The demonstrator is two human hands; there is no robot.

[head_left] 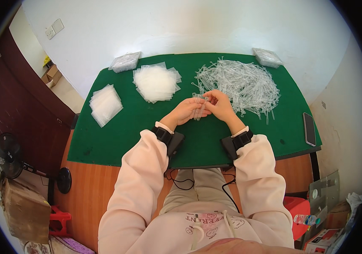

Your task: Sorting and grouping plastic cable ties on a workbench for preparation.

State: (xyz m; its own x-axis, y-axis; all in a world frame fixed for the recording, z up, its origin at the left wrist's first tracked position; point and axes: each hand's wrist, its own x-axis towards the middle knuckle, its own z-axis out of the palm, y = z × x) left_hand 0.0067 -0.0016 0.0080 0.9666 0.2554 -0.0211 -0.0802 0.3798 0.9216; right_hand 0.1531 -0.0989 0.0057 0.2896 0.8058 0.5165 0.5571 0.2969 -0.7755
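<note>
Over the middle of the green table (147,135), my left hand (185,111) is closed around a small bunch of clear plastic sticks (198,111) with looped ends. My right hand (220,105) meets it there, its thumb and fingers pinching the upper part of the same bunch. Just beyond my right hand spreads a large loose heap of similar clear sticks (244,82). Farther left lie a big fanned pile of clear plastic bags (156,82) and a smaller pile of such bags (106,105). Single sticks within the bunch are too fine to tell apart.
Clear packs stand at the table's far edge, one at left (125,62) and one at right (267,57). A phone (309,129) lies by the right edge. A fan (9,154) and a cardboard box (26,211) stand left; a red stool (296,213) is at lower right.
</note>
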